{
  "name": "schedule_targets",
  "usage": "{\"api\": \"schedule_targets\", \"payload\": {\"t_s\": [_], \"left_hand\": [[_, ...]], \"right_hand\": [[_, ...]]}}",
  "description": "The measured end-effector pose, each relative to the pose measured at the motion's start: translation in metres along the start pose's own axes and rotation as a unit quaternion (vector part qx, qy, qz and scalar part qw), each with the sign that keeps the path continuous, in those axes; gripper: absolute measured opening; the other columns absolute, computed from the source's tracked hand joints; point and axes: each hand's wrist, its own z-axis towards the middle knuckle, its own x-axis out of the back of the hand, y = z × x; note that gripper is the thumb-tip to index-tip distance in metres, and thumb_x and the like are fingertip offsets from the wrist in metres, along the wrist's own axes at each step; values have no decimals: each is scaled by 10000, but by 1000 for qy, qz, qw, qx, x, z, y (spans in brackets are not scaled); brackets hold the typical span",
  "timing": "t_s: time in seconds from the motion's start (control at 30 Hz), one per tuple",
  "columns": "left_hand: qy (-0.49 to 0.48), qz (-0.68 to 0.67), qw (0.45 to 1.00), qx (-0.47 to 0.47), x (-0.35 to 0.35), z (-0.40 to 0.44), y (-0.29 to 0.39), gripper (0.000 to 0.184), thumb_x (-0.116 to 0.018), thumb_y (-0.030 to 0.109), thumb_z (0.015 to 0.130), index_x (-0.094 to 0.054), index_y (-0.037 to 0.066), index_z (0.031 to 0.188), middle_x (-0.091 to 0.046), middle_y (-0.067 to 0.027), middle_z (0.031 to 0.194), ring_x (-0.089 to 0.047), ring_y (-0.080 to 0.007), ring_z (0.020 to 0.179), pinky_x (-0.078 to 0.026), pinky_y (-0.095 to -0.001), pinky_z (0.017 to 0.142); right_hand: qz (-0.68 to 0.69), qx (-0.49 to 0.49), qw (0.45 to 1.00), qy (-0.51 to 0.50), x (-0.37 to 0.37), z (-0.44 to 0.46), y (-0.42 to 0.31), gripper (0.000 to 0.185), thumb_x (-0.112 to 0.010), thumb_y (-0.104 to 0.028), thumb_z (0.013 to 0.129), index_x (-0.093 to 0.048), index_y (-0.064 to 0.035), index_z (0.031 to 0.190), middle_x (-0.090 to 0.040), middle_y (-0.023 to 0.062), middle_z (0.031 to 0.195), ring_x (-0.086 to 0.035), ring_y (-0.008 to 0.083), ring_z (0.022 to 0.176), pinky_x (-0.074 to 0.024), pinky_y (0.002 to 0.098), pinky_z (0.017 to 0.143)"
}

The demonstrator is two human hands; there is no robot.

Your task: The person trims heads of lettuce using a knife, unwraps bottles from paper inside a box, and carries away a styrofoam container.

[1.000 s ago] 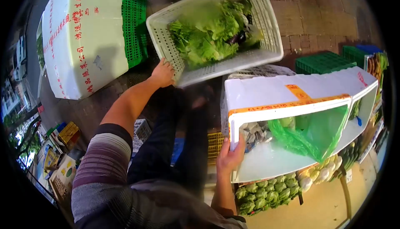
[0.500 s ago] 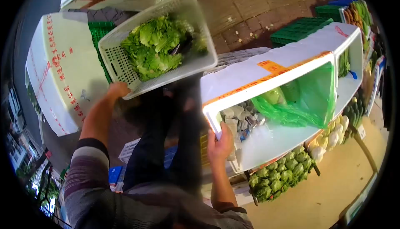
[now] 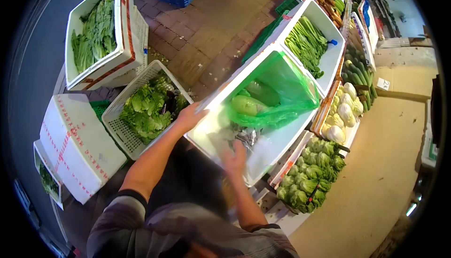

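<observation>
A white foam box [image 3: 286, 147] stands open in front of me, tilted in view. Inside it lie a green plastic bag [image 3: 293, 86] around pale green gourds [image 3: 249, 104] and some crumpled silvery material [image 3: 247, 137]. At the box's left rim is my left hand [image 3: 191, 117], its fingers stretched over the edge and holding nothing visible. My right hand [image 3: 235, 160] is over the box's near part, just below the silvery material; motion blurs its fingers. Left of the box, a white perforated crate [image 3: 123, 133] holds leafy lettuce [image 3: 144, 110] and dark vegetables.
Leafy greens fill a foam box [image 3: 96, 37] at upper left; a closed-looking foam box [image 3: 77, 140] with red writing sits below. Green stalks [image 3: 307, 44], pale cabbages [image 3: 345, 110] and green heads [image 3: 312, 173] lie to the right. Brick paving [image 3: 202, 37] runs behind.
My left hand has left the crate's rim for the foam box. My right hand has moved from the box's corner over its inside. The view has swung, showing more of the boxes.
</observation>
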Motion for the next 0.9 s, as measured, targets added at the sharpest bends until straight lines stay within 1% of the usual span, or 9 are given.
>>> {"api": "schedule_targets", "payload": {"t_s": [0.03, 0.1, 0.13, 0.2, 0.33, 0.47, 0.6, 0.8, 0.9], "left_hand": [[-7, 19, 999, -35, -5, 1, 22, 769, -675, 524, 832, -484, 30, 1390, -550, -221, 1351, -540, -342, 1242, -431, -393, 1024], [-24, 68, 997, -42, -16, 2, 49, 820, -676, 531, 823, -425, 48, 1436, -521, -221, 1382, -512, -360, 1267, -419, -409, 1039], [-35, 95, 995, -16, -23, 6, 54, 842, -674, 534, 821, -395, 57, 1456, -511, -216, 1393, -504, -362, 1273, -417, -416, 1041], [2, 142, 990, -3, -36, 16, 44, 777, -702, 469, 807, -430, 69, 1414, -558, -201, 1331, -542, -366, 1212, -447, -434, 993], [53, 170, 983, -37, -51, 23, 20, 654, -698, 394, 809, -482, 73, 1337, -628, -205, 1190, -595, -384, 1105, -481, -466, 912], [43, 199, 979, -10, -51, 27, 30, 581, -692, 356, 816, -511, 65, 1285, -654, -219, 1103, -622, -396, 1038, -493, -486, 881], [29, 179, 983, -7, -49, 25, 28, 559, -692, 368, 818, -532, 46, 1245, -653, -240, 1067, -624, -409, 1023, -491, -499, 882], [-44, 206, 977, 30, -46, 48, 35, 877, -725, 534, 747, -436, 30, 1403, -579, -228, 1292, -580, -377, 1161, -468, -441, 963], [-35, 211, 977, 27, -51, 66, 67, 831, -713, 541, 759, -450, 43, 1369, -539, -230, 1339, -550, -365, 1203, -409, -490, 1026]], "right_hand": [[61, -39, 993, 89, 24, 2, 9, 499, -669, -174, 876, -519, 48, 1296, -521, 257, 1324, -492, 409, 1221, -382, 440, 1062], [-16, -82, 971, 222, 72, 13, 38, 588, -699, -168, 860, -460, 100, 1326, -487, 282, 1354, -480, 398, 1252, -360, 436, 1087], [-148, -128, 954, 226, 92, 15, 66, 660, -723, -199, 847, -426, 116, 1345, -489, 291, 1347, -480, 394, 1253, -357, 432, 1088], [-15, -225, 943, 243, 111, 18, 119, 660, -703, -234, 862, -427, 130, 1338, -523, 308, 1300, -532, 430, 1178, -401, 428, 1036], [65, -335, 927, 156, 109, 7, 171, 666, -722, -243, 844, -439, 139, 1309, -566, 297, 1243, -582, 377, 1098, -441, 416, 971], [192, -335, 911, 147, 110, 20, 163, 701, -755, -236, 815, -430, 168, 1287, -562, 283, 1255, -589, 338, 1076, -448, 406, 950], [164, -335, 902, 218, 98, 23, 167, 683, -775, -215, 789, -456, 144, 1275, -594, 259, 1205, -597, 340, 1057, -459, 411, 937], [207, -335, 898, 195, 99, 24, 173, 656, -764, -216, 797, -469, 95, 1293, -611, 252, 1184, -604, 361, 1040, -456, 423, 938], [209, -343, 885, 237, 97, 25, 161, 574, -756, -194, 800, -514, 95, 1232, -627, 253, 1144, -616, 376, 1007, -465, 443, 902]]}}
